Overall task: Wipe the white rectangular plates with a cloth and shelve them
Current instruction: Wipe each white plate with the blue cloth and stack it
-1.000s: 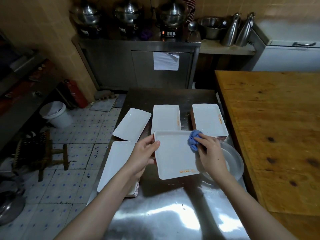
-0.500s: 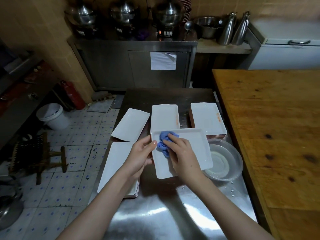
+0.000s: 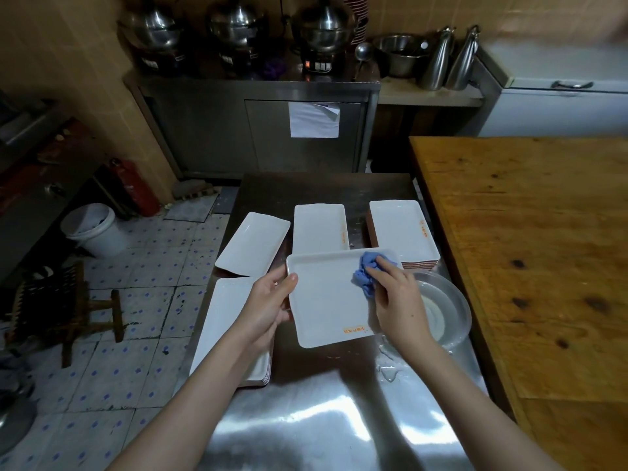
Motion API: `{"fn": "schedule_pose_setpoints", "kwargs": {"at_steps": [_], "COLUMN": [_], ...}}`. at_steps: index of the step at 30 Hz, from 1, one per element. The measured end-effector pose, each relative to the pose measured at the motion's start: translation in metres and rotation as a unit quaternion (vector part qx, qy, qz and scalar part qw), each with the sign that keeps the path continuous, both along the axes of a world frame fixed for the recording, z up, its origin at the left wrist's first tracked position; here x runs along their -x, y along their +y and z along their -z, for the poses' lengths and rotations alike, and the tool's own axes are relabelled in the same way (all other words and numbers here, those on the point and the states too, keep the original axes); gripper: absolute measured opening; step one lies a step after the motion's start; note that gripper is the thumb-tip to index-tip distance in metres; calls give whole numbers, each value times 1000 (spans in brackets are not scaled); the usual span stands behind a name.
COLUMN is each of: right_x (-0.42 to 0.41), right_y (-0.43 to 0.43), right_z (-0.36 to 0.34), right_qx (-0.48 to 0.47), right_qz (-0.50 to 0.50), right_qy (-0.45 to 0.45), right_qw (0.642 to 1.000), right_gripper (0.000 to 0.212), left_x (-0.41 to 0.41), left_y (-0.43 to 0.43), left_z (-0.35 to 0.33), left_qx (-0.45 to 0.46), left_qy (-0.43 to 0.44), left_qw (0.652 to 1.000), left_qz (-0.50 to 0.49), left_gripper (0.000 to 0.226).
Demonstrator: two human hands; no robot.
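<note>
My left hand [image 3: 268, 302] grips the left edge of a white rectangular plate [image 3: 326, 300] held above the steel table [image 3: 323, 419]. My right hand [image 3: 397, 300] holds a crumpled blue cloth [image 3: 365, 271] pressed on the plate's far right part. More white plates lie on the table: a stack at the far right [image 3: 401, 229], one in the far middle [image 3: 319, 227], one angled at the far left [image 3: 253, 244], and a stack at the near left [image 3: 224, 321] partly under my left arm.
A clear bowl [image 3: 445, 311] with water sits right of the held plate, with drops on the steel beside it. A wooden table [image 3: 530, 249] borders the right. A steel cabinet [image 3: 258, 130] with pots stands behind. A white bucket [image 3: 95, 229] and stool [image 3: 64, 307] stand on the tiled floor at left.
My right hand has swept the blue cloth from the plate's far left corner across to its far right part. The plate has turned a little in my left hand.
</note>
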State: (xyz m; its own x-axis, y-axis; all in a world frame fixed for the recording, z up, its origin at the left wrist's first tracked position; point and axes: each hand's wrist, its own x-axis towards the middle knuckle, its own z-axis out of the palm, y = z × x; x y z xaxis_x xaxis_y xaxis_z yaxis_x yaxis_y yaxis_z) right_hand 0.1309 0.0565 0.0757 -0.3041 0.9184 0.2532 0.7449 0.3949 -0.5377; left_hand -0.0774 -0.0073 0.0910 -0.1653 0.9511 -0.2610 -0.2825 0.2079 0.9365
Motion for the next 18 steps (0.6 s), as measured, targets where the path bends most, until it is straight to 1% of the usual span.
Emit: {"fn": "schedule_pose_setpoints", "kwargs": {"at_steps": [3, 6, 9, 12, 14, 16, 18], "right_x": [17, 39, 46, 36, 24, 10, -5], "right_y": [-16, -41, -52, -46, -39, -29, -20], "right_z": [-4, -8, -10, -11, -11, -11, -12], "right_qx": [4, -10, -32, -39, -49, -71, -75], "right_qz": [-60, -118, -151, -145, -128, -99, -50], "right_qy": [10, 14, 8, -7, -32, -58, -65], "right_qw": [998, 993, 988, 989, 990, 991, 994], "right_gripper": [38, 38, 35, 32, 32, 34, 37], "left_x": [-3, -7, -6, -6, -6, -5, -2], "left_y": [3, 8, 9, 9, 10, 10, 10], "left_z": [1, 3, 7, 9, 9, 9, 9], "left_qx": [-3, -8, -6, -4, -4, 0, 5], "left_qy": [0, -19, -32, -27, -14, -4, 2], "left_qw": [1000, 1000, 999, 999, 1000, 1000, 1000], "left_qz": [-6, -14, -20, -19, -21, -27, -28], "left_gripper": [30, 28, 26, 25, 25, 24, 24]}}
